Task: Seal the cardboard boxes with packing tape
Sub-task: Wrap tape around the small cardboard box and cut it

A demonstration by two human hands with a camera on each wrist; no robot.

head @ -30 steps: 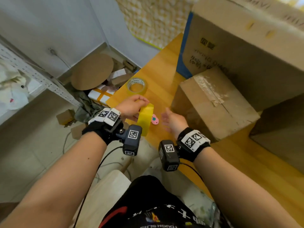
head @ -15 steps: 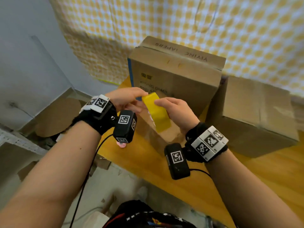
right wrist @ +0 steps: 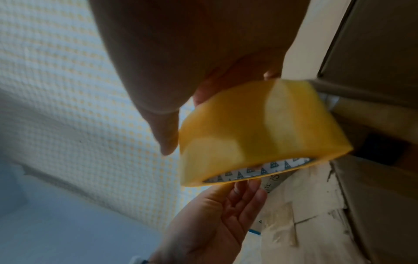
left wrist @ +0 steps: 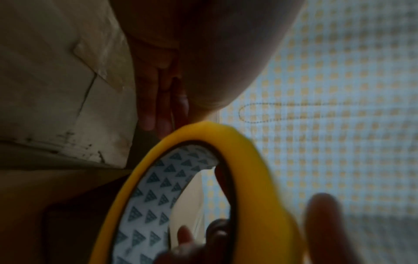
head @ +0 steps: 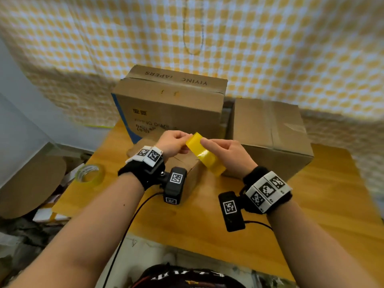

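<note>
A yellow packing tape roll (head: 204, 156) is held up between both hands above a small cardboard box (head: 188, 169) on the wooden table (head: 324, 206). My left hand (head: 184, 142) pinches the roll's far upper edge with its fingertips. My right hand (head: 209, 147) grips the roll from the right, index finger lying along its outer face. The right wrist view shows the roll (right wrist: 260, 128) with its triangle-printed core and the left hand (right wrist: 210, 219) below it. Old tape remnants and a seam mark the small box's top.
A tall printed box (head: 172, 104) stands at the back. A wide brown box (head: 270, 134) sits to its right. A second, paler tape roll (head: 90, 173) lies at the table's left corner. Cardboard scraps (head: 31, 183) litter the floor on the left. A checkered curtain (head: 270, 48) hangs behind.
The roll went from the left hand alone near the table's left edge to both hands over the small box. The head view swung from the floor up to the boxes.
</note>
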